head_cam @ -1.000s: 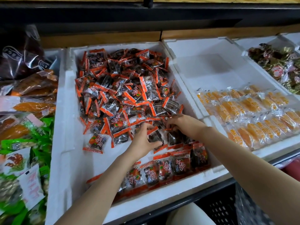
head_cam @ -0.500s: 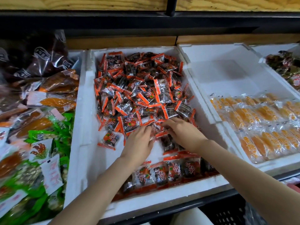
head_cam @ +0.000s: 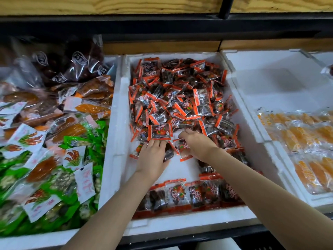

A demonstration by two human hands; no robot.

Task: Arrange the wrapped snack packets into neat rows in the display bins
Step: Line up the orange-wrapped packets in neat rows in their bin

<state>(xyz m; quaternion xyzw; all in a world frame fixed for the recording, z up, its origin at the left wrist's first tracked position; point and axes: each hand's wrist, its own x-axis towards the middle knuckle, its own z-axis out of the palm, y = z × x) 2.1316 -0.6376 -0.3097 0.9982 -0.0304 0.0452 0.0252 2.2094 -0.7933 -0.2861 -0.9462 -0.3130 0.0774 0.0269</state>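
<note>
Foam bin (head_cam: pixel 115 177), second row apparently in hand: left hand (head_cam: pixel 153 157) flat on heap (head_cam: pixel 180 98), right hand (head_cam: pixel 197 144) pinching packet (head_cam: pixel 184 150); next, align behind bin's front row (head_cam: pixel 189 193).

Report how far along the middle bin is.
Done: one neat row of packets lines the near wall of the middle bin. In hand: the left hand and right hand touch packets at the near edge of the jumbled pile. Left: that pile fills the bin's back half, with bare floor between it and the row.
</note>
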